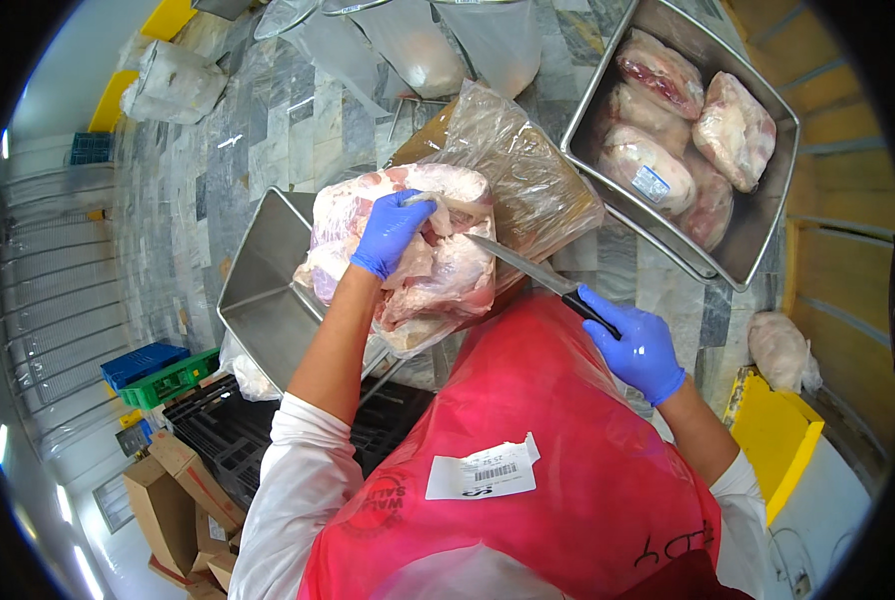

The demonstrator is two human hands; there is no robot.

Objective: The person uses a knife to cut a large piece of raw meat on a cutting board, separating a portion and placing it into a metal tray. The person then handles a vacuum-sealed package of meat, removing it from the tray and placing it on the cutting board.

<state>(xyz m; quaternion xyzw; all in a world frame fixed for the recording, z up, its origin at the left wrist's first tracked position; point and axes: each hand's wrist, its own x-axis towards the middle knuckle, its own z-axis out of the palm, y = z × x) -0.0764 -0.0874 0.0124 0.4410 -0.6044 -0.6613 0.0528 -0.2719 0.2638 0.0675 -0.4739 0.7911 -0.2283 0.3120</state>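
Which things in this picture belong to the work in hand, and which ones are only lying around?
In the work:
knife in the right hand
large meat piece, gripped by the left hand
steel tub at upper right, probably

Seemingly just lying around:
blue crate
green crate
cardboard boxes, lower left

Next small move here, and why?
Probably a short stroke of the knife beneath the pale flap: the left hand pinches that flap on the meat block, and the right hand grips the knife, its tip close by.
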